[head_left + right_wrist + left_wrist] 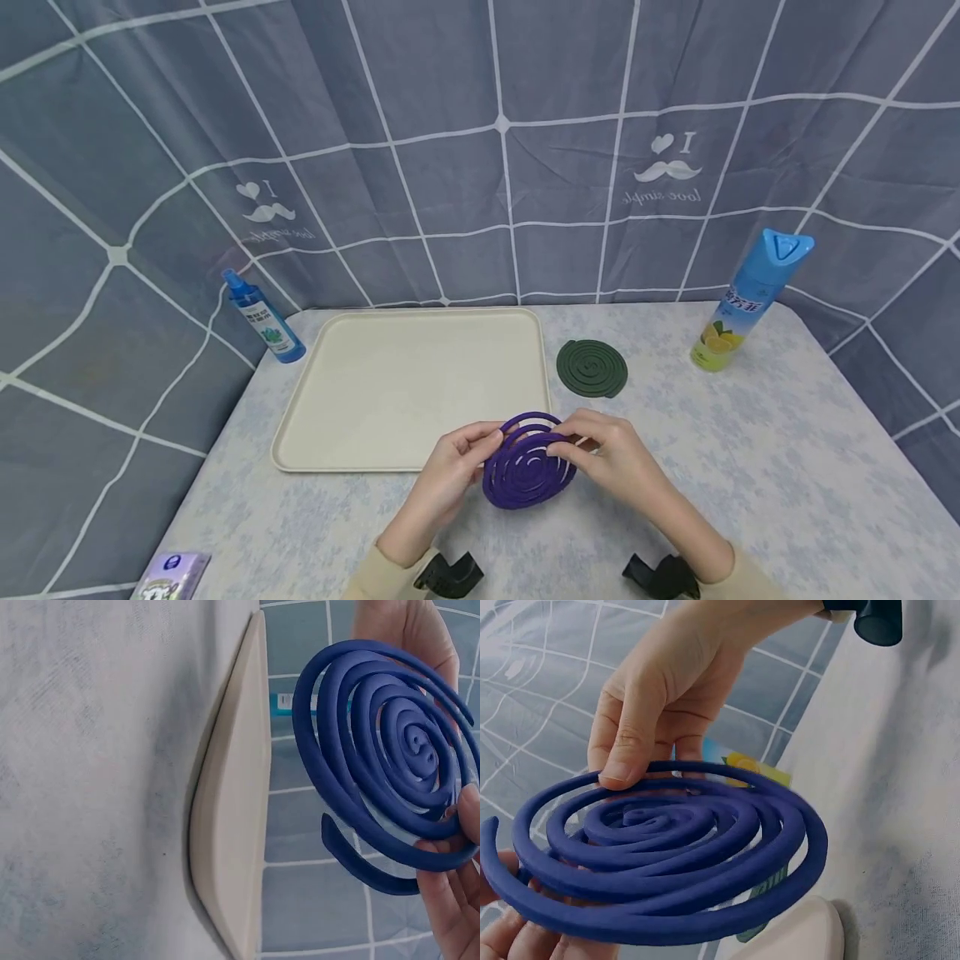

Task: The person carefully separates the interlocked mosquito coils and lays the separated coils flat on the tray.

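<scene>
A purple mosquito coil (527, 479), a double spiral, is held tilted above the table just in front of the tray. My left hand (459, 467) pinches its left edge between thumb and fingers. At the coil's upper right, my right hand (611, 454) grips the outer turns with thumb and fingers. Both wrist views show the coil (667, 847) with gaps between its turns; one outer end (330, 829) stands away from the rest. A dark green mosquito coil (592, 368) lies flat on the table beyond my right hand, its turns close together.
A cream tray (341, 467) lies behind and left of my hands. A blue spray bottle (264, 318) stands at its left, and a tall blue-and-yellow spray can (750, 300) at the back right. A purple packet (172, 577) sits at the front left. Grey curtain (450, 183) hangs behind.
</scene>
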The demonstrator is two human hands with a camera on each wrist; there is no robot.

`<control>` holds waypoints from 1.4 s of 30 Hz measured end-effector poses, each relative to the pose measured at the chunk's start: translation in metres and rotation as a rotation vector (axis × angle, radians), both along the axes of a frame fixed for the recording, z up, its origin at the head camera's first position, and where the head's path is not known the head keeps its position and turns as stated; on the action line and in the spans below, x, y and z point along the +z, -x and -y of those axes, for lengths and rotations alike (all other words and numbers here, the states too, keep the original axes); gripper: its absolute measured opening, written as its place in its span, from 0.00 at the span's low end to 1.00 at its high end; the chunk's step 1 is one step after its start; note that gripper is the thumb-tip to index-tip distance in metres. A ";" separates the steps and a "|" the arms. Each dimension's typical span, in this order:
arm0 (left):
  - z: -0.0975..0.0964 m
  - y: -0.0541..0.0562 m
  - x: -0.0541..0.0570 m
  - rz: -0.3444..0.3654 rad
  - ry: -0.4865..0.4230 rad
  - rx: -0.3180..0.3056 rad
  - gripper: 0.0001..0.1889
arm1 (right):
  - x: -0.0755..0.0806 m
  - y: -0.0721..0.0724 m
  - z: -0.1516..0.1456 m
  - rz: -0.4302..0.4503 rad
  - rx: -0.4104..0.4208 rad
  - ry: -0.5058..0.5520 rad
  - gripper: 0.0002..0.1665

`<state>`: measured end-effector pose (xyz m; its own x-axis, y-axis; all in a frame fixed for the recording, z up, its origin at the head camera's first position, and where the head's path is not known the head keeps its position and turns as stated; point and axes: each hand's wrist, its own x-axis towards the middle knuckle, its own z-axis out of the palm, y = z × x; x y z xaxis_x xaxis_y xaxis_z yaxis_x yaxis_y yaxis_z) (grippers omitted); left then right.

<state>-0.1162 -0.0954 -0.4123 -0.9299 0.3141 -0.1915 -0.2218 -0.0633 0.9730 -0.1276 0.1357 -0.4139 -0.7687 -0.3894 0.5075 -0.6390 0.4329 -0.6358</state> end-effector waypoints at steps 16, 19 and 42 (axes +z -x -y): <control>0.007 0.007 -0.006 0.045 -0.128 0.006 0.24 | 0.000 0.002 0.006 0.152 -0.088 0.056 0.07; 0.008 0.008 -0.007 0.069 -0.186 0.033 0.23 | 0.001 0.001 0.006 0.256 -0.126 0.103 0.05; -0.011 -0.006 -0.018 0.102 -0.403 0.408 0.23 | -0.017 0.015 0.006 0.918 -0.370 0.575 0.22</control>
